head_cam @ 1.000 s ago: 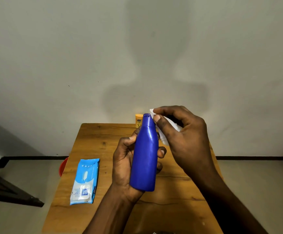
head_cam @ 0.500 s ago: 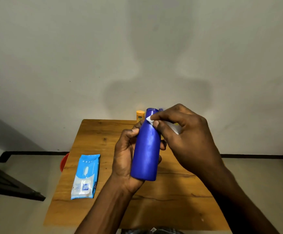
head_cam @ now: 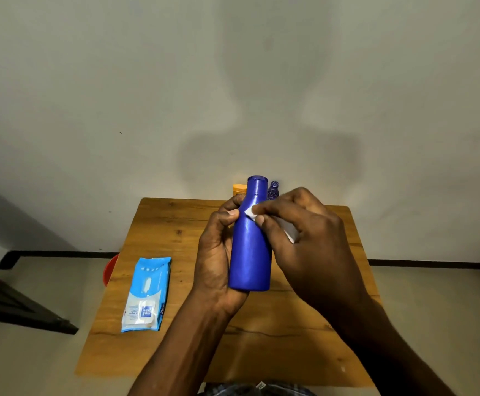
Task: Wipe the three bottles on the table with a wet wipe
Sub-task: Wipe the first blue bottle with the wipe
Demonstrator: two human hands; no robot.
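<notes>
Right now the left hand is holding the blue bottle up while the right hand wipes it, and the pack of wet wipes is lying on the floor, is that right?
Not quite. The head view shows the pack of wet wipes lying on the wooden table, not the floor. The rest holds: the left hand grips the blue bottle while the right hand presses a wet wipe on it.

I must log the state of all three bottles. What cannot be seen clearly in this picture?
Head view only:
- Orange-capped bottle: only its cap shows, the left hand and blue bottle cover the rest.
- Purple bottle: only its top shows, behind the right hand.
- Wet wipe: mostly hidden under the right hand's fingers.
- Red object: hidden by the table edge.
</notes>
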